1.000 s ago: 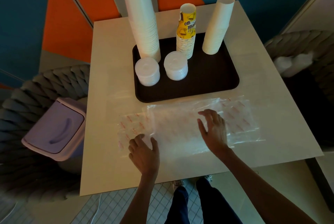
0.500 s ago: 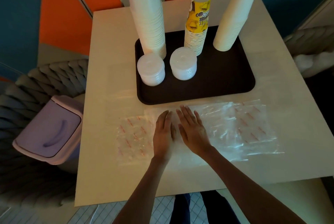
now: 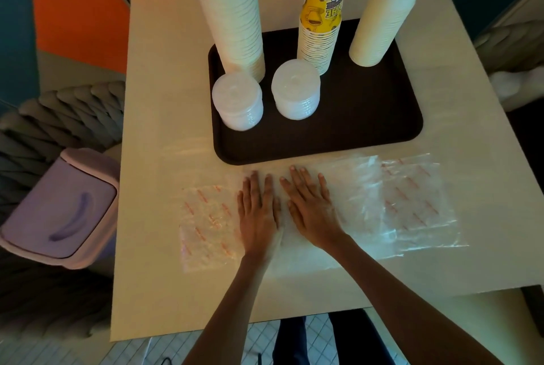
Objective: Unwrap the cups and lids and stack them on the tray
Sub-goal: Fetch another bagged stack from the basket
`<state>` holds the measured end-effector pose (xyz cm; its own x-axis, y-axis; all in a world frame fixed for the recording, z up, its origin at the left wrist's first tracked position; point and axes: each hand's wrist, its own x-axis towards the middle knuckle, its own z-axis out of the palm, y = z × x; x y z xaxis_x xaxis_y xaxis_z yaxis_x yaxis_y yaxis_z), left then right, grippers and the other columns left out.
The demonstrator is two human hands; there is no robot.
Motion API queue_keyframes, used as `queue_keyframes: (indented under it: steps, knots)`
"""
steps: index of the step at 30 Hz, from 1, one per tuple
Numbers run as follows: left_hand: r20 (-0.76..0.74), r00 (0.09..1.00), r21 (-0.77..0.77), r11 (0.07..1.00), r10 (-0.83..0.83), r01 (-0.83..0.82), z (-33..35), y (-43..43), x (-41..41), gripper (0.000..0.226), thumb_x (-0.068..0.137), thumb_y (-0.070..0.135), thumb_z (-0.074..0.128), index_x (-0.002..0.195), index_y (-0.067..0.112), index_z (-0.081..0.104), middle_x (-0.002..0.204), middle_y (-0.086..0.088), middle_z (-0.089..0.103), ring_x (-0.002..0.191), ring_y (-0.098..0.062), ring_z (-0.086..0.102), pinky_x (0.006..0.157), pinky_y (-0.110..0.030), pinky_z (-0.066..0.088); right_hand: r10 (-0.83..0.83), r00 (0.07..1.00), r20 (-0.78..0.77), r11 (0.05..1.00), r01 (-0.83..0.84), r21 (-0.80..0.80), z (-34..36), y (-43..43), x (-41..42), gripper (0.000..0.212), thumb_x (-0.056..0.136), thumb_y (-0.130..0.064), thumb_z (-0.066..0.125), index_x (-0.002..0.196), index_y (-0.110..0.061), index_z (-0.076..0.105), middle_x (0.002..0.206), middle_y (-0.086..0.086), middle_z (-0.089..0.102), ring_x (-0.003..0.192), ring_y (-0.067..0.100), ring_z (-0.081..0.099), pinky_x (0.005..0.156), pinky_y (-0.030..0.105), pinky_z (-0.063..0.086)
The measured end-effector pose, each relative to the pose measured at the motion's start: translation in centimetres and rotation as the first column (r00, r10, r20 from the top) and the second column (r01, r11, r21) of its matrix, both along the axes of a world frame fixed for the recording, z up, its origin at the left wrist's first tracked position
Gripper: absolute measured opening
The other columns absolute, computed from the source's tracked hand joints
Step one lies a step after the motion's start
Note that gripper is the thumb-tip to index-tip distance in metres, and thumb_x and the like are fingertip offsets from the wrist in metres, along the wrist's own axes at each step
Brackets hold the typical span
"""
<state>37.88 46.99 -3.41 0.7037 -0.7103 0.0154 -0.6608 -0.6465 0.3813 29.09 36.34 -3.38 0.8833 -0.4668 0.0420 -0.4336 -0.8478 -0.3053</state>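
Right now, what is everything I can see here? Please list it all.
table: one, beige, under everything
tray: one, dark brown, table's far half
plain cup stacks: two, white, tray's back left and back right
printed cup stack: one, yellow, between them
lid stacks: two, translucent white, tray's front left
plastic wrappers: count unclear, clear with red print, flat before the tray
bin: one, lilac, left of table
hands: left, right, flat on the wrappers
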Motion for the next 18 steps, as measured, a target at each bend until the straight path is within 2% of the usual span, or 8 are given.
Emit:
queue_keyframes:
  steps: [2, 4, 7, 11, 14, 18]
  knots:
    - [-0.009, 1.0, 0.031, 0.999, 0.009, -0.009, -0.1, -0.1, 0.0, 0.053, 0.101, 0.043, 0.012, 0.149, 0.021, 0.016, 0.156, -0.011, 0.022, 0.144, -0.023, 0.01, 0.114, -0.045, 0.013, -0.01, 0.999, -0.044, 1.0, 0.011, 0.001, 0.0, -0.3, -0.2, 0.053, 0.102, -0.039, 0.008, 0.145, -0.017, 0.028, 0.152, 0.015, 0.029, 0.142, 0.028, 0.018, 0.115, 0.045, 0.001]
    - [-0.011, 1.0, 0.053, 0.999, 0.007, -0.006, -0.1, -0.2, -0.1, 0.053, 0.101, 0.043, 0.015, 0.149, 0.023, 0.01, 0.157, -0.011, 0.019, 0.144, -0.025, 0.011, 0.114, -0.044, 0.012, -0.028, 0.997, -0.071, 1.0, 0.027, -0.007, -0.1, -0.7, -0.6, 0.055, 0.101, -0.044, 0.007, 0.147, -0.019, 0.025, 0.155, 0.013, 0.023, 0.143, 0.029, 0.014, 0.115, 0.047, 0.0]
    - [0.004, 1.0, 0.091, 0.996, 0.002, -0.002, 0.0, -0.2, 0.0, 0.056, 0.099, 0.044, 0.02, 0.15, 0.024, 0.009, 0.157, -0.01, 0.017, 0.145, -0.028, 0.013, 0.116, -0.042, 0.01, -0.07, 0.993, -0.091, 0.998, 0.069, -0.014, -0.3, -1.7, -1.6, 0.057, 0.098, -0.048, 0.02, 0.149, -0.022, 0.022, 0.156, 0.011, 0.015, 0.144, 0.029, 0.01, 0.114, 0.046, -0.003]
    - [0.043, 0.999, 0.122, 0.992, -0.011, 0.006, 0.1, -0.3, 0.1, 0.056, 0.099, 0.047, 0.018, 0.15, 0.021, 0.019, 0.156, -0.012, 0.02, 0.144, -0.03, 0.017, 0.115, -0.037, 0.005, -0.166, 0.98, -0.112, 0.986, 0.162, -0.037, -0.1, -3.5, -3.6, 0.064, 0.092, -0.053, 0.029, 0.148, -0.021, 0.027, 0.156, 0.014, 0.017, 0.142, 0.033, 0.013, 0.113, 0.047, -0.002]
    - [0.062, 0.998, 0.134, 0.991, -0.013, 0.004, 0.3, -0.4, 0.1, 0.059, 0.099, 0.049, 0.011, 0.15, 0.021, 0.019, 0.156, -0.012, 0.02, 0.143, -0.031, 0.019, 0.116, -0.039, 0.007, -0.207, 0.966, -0.154, 0.978, 0.202, -0.044, 0.1, -4.9, -5.3, 0.069, 0.093, -0.06, 0.02, 0.149, -0.02, 0.025, 0.156, 0.018, 0.018, 0.142, 0.036, 0.015, 0.114, 0.052, 0.004]
    - [0.064, 0.998, 0.134, 0.991, -0.014, 0.006, 0.4, -0.5, 0.0, 0.058, 0.099, 0.049, 0.013, 0.149, 0.02, 0.019, 0.155, -0.014, 0.024, 0.142, -0.032, 0.023, 0.113, -0.046, 0.015, -0.287, 0.939, -0.189, 0.958, 0.28, -0.062, 0.0, -6.3, -6.6, 0.074, 0.092, -0.064, 0.011, 0.149, -0.018, 0.023, 0.155, 0.021, 0.018, 0.141, 0.041, 0.018, 0.111, 0.058, 0.008]
